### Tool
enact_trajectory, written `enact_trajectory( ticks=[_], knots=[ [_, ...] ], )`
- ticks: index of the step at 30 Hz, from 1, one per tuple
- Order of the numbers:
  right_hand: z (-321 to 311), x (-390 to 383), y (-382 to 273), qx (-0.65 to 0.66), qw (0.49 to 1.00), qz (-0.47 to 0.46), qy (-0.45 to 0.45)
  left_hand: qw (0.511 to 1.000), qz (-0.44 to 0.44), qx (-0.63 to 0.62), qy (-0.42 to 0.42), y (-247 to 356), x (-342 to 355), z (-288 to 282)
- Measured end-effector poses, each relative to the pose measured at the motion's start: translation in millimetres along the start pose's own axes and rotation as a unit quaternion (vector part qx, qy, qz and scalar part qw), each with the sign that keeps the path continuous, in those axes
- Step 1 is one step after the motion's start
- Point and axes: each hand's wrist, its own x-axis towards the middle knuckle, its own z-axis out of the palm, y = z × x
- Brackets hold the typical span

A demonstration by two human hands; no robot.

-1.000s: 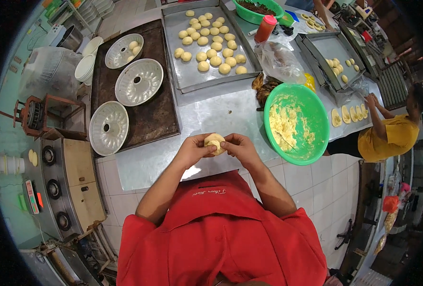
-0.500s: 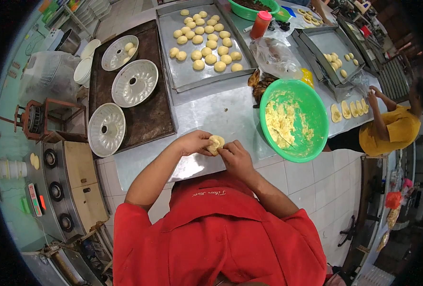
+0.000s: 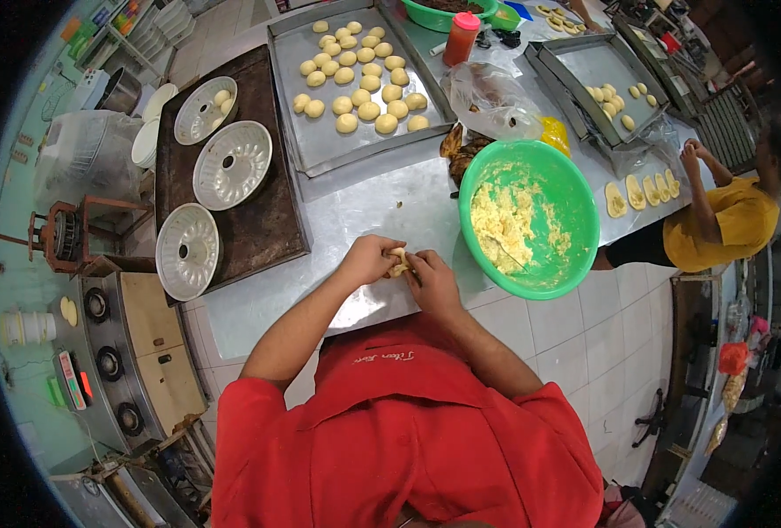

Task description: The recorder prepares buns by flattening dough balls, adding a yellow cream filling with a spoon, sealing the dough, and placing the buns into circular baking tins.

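Note:
My left hand point(image 3: 369, 262) and my right hand point(image 3: 434, 286) pinch a small piece of pale dough point(image 3: 397, 262) between their fingertips, above the metal table edge; the fingers cover much of it. Just to the right stands a green bowl point(image 3: 575, 255) with a yellow crumbly mixture point(image 3: 502, 220) and a thin utensil in it. Beyond my hands, a large metal tray point(image 3: 311, 154) holds several round dough balls point(image 3: 368, 111). To the left, a dark baking sheet point(image 3: 267, 220) carries three fluted ring pans point(image 3: 232, 165), the farthest with dough balls inside.
A co-worker point(image 3: 720, 220) in yellow works at the right beside oval dough pieces point(image 3: 616, 198). A red-capped bottle point(image 3: 461, 42), plastic bags point(image 3: 487, 101), bananas point(image 3: 459, 158) and more trays point(image 3: 549, 62) crowd the back right. A stove point(image 3: 126, 352) is at the left, below the table's level.
My fingers have closed further over the dough, which shows less now, and my hands sit slightly higher in the picture. The table's things appear shifted up and left in the view.

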Motion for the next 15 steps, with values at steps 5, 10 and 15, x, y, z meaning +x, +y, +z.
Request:
enact_trajectory(
  ticks=[5, 10, 15],
  knots=[
    [-2.7, 7.4, 11.0, 0.067, 0.995, 0.073, 0.014, 0.991, -0.051, -0.123, 0.007, 1.5, 0.3, -6.9],
    [-13.2, 19.6, 3.3, 0.085, 0.994, 0.067, -0.023, 0.958, -0.035, -0.267, -0.099, -4.8, -2.3, -14.0],
    [-6.6, 24.2, 0.9, 0.035, 0.998, 0.027, -0.049, 0.978, -0.046, -0.205, 0.011, -6.2, -4.5, -2.2]
  ],
)
